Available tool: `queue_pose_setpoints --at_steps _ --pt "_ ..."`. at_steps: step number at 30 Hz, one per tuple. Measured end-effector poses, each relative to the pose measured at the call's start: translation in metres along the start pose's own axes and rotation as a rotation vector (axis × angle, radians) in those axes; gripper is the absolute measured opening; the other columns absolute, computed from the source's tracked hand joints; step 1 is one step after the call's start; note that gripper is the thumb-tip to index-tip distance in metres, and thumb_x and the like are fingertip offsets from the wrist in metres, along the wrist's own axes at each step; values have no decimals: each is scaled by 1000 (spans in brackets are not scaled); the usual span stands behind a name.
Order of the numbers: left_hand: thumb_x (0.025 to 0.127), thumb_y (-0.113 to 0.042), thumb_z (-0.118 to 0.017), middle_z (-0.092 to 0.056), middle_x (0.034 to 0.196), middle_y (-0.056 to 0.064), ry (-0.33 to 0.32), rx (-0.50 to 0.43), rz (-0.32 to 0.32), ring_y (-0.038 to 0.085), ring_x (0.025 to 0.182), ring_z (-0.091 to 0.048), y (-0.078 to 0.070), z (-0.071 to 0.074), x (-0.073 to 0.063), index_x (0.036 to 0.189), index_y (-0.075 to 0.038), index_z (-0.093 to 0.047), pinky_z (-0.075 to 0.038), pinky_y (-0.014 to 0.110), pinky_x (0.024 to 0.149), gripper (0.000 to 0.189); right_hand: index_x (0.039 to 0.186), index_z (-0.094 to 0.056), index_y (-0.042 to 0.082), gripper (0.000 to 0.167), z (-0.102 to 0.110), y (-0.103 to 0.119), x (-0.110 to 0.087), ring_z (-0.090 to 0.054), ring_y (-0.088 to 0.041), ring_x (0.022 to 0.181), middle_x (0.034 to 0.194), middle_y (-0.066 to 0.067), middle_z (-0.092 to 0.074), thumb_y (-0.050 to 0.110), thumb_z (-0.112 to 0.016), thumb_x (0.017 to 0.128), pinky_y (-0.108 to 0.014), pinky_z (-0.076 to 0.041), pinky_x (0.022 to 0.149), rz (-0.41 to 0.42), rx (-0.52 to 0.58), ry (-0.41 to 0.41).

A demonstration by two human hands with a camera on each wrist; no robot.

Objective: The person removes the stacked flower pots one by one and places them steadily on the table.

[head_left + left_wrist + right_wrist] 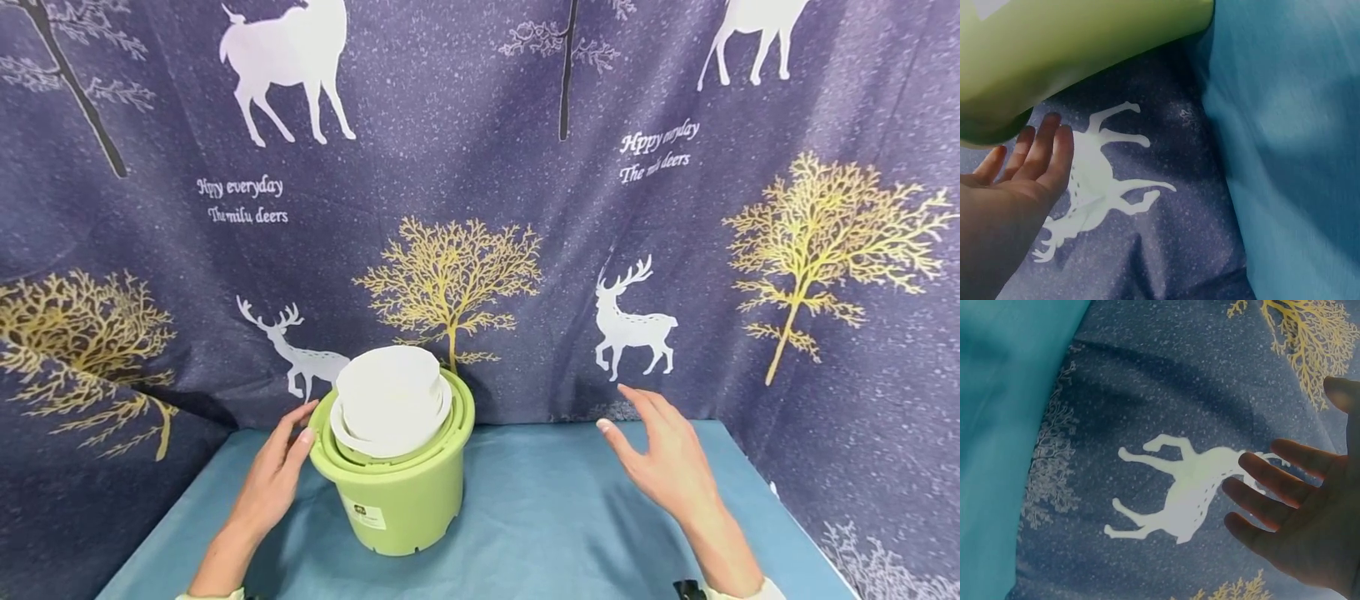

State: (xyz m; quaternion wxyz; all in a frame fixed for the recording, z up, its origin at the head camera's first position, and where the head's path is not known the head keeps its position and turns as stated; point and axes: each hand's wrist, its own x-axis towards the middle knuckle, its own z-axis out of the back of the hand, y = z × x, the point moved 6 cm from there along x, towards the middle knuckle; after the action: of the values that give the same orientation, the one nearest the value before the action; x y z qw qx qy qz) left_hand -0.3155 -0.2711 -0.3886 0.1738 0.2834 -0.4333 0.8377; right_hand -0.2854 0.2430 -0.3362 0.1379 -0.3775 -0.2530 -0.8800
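Note:
A light green plant pot with a paper label stands on the table, left of the middle. Nested in its top are further green rims and a white pot with a wide white rim. My left hand is at the pot's left side, fingertips right at the green rim, fingers fairly straight. In the left wrist view that hand lies close under the green pot's rim. Well to the right, my right hand hovers over the table with fingers spread, holding nothing; the right wrist view shows its fingers apart.
Blue-green cloth covers the table. Behind and at both sides hangs a dark blue curtain printed with white deer and yellow trees. The pot stands near the back curtain.

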Motion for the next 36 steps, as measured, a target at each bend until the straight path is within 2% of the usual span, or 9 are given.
queue_pose_setpoints --at_steps 13,26,36 --pt "114 -10 -44 -59 132 13 10 -121 -30 -4 115 -56 2 -8 11 160 -5 -44 -41 8 93 46 144 -64 7 56 -11 16 7 -63 -40 123 134 -15 -67 32 -80 95 -58 -46 102 15 27 -9" --pt "113 -7 -45 -61 131 15 11 -150 -47 -3 113 -58 1 -8 12 158 -2 -44 -43 9 92 46 145 -63 10 57 -25 40 15 -61 -37 128 137 -11 -66 34 -79 96 -55 -46 107 21 78 16" --pt "112 -7 -47 -62 129 15 -8 -143 -33 -3 110 -59 1 -8 12 158 -4 -46 -45 10 89 45 147 -62 12 59 -33 52 17 -61 -32 129 138 -8 -66 36 -80 96 -53 -48 106 21 111 23"
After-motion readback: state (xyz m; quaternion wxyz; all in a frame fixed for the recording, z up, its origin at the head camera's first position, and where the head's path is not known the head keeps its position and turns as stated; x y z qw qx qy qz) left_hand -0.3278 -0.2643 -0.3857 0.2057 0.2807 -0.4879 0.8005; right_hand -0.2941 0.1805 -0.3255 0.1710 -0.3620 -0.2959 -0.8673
